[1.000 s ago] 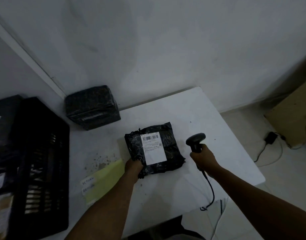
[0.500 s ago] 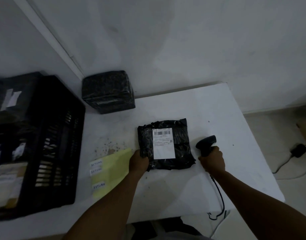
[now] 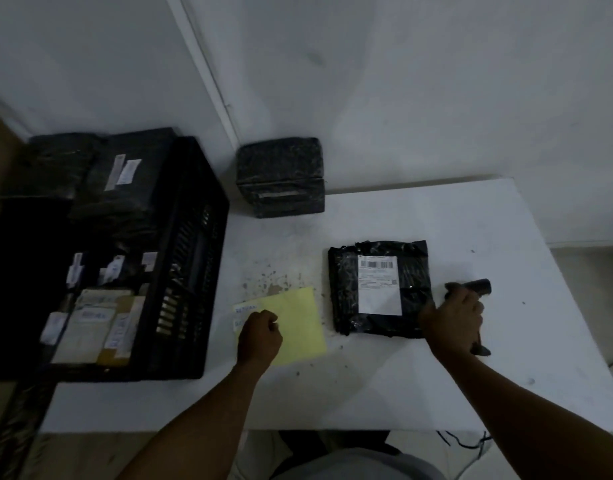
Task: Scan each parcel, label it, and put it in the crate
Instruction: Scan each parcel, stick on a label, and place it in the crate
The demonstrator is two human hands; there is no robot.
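Observation:
A flat black parcel (image 3: 381, 289) with a white shipping label lies on the white table (image 3: 436, 375). My right hand (image 3: 452, 318) grips the black barcode scanner (image 3: 478, 287) just right of the parcel, low over the table. My left hand (image 3: 260, 336) rests with curled fingers on the yellow label sheet (image 3: 300, 320), beside white stickers at its left edge; whether it pinches one is unclear. The black crate (image 3: 180, 271) stands at the left with several labelled parcels inside.
A second black wrapped parcel (image 3: 281, 176) sits at the back of the table against the wall. The scanner cable (image 3: 464, 443) hangs below the table's front edge. Bare table surface stretches along the front and right.
My left hand has let go of the parcel and moved left onto the yellow sheet. My right hand has lowered the scanner beside the parcel. The camera has turned left.

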